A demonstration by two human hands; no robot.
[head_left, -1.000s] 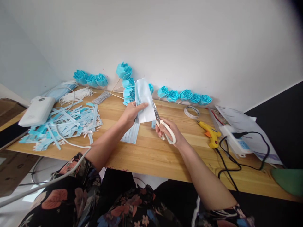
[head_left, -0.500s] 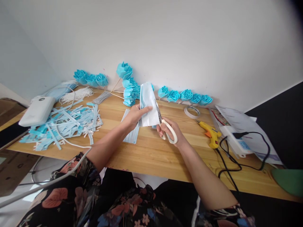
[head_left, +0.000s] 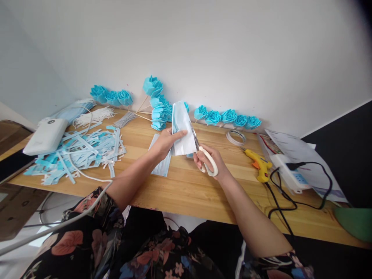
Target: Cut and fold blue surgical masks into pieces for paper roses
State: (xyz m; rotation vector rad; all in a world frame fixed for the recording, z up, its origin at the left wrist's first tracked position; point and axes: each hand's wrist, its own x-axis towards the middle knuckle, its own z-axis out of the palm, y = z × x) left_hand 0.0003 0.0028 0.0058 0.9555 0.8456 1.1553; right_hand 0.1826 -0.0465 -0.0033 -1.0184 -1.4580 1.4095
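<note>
My left hand pinches a pale blue and white face mask piece, thumb on top, and holds it upright above the table. The fingers of my right hand are wrapped through the handles of white-handled scissors. Their blades lie along the right edge of the mask piece and point up and away. Under my left wrist, a pleated blue mask lies flat on the wood. Part of another blue piece shows just below the held one, mostly hidden.
Blue handmade flowers line the wall. At left, cut mask strips surround a white power bank with a cable. At right are a tape roll, a yellow glue gun, a power strip and papers.
Almost nothing differs. The scissors' blades and my right hand have shifted very slightly at the mask piece's edge; my left hand keeps its place.
</note>
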